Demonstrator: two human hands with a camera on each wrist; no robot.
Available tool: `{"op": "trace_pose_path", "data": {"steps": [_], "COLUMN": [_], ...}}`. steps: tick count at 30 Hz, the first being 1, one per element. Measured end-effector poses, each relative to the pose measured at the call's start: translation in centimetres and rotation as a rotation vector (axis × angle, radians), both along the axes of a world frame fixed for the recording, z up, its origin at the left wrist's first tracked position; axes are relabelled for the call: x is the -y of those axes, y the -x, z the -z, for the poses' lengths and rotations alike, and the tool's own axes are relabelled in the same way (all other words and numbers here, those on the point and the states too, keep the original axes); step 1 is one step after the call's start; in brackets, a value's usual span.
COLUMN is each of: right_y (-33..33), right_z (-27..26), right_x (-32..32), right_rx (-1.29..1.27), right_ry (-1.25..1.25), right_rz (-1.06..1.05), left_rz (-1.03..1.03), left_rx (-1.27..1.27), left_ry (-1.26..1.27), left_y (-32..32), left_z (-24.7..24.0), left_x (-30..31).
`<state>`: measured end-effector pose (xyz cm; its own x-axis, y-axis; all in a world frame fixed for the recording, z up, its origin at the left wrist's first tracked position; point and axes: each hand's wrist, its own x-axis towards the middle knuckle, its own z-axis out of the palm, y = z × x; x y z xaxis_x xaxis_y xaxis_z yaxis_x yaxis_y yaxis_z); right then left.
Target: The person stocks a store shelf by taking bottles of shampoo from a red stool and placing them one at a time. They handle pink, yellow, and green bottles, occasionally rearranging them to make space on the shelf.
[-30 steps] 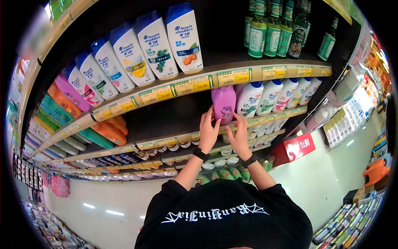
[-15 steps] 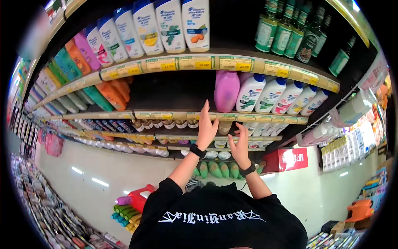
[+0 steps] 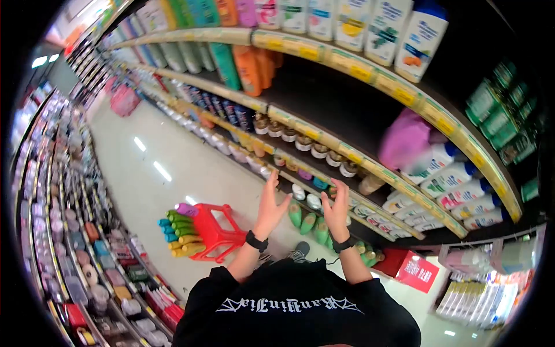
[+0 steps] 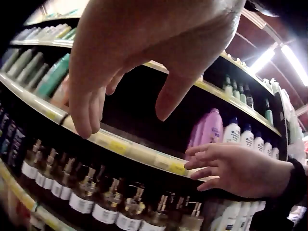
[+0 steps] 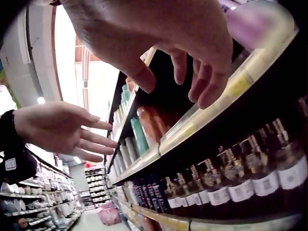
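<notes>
Long curved shelves fill the right side. Their front edges carry yellow price strips whose figures are too blurred to read. White bottles with blue caps stand on the top row, their labels smeared past reading. Left of the shelves a pale floor aisle runs open and unobstructed into the distance, and another wall of goods hems its far side. The person's black shirt bears white gothic lettering that I cannot make out. On the floor just left of the arms, a red basket with coloured bottles narrows the room there. A red sign with white writing, too small to read, hangs low on the right. The pink bottle stands on its shelf beside white blue-capped bottles, up and right of both hands and touched by neither. The left hand and right hand hover empty before the shelf edge, fingers spread and released, near each other but apart. Dark pump bottles with white labels stand on the shelf below the hands.
</notes>
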<state>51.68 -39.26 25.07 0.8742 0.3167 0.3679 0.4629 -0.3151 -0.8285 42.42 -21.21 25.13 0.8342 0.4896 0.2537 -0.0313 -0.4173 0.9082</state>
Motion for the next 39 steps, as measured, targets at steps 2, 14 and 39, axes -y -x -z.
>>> {"op": "trace_pose_path", "data": {"steps": [2, 14, 39], "right_y": [0.8, 14.4, 36.8], "right_z": [0.0, -1.1, -0.1], "right_x": [-2.4, -17.5, -33.3], "right_rx": [0.007, 0.075, 0.092], "right_ry": [-0.044, -0.026, 0.089], "right_rz": [-0.081, -0.532, -1.043], "left_rz": [-0.109, -0.522, -0.883], "left_rx": [-0.015, -0.108, -0.122], "left_ry": [-0.019, -0.058, 0.051], "left_y": [2.9, 23.8, 46.8], "left_z": [-0.6, -2.6, 0.5], "left_x": [-1.7, -9.7, -16.6]}}
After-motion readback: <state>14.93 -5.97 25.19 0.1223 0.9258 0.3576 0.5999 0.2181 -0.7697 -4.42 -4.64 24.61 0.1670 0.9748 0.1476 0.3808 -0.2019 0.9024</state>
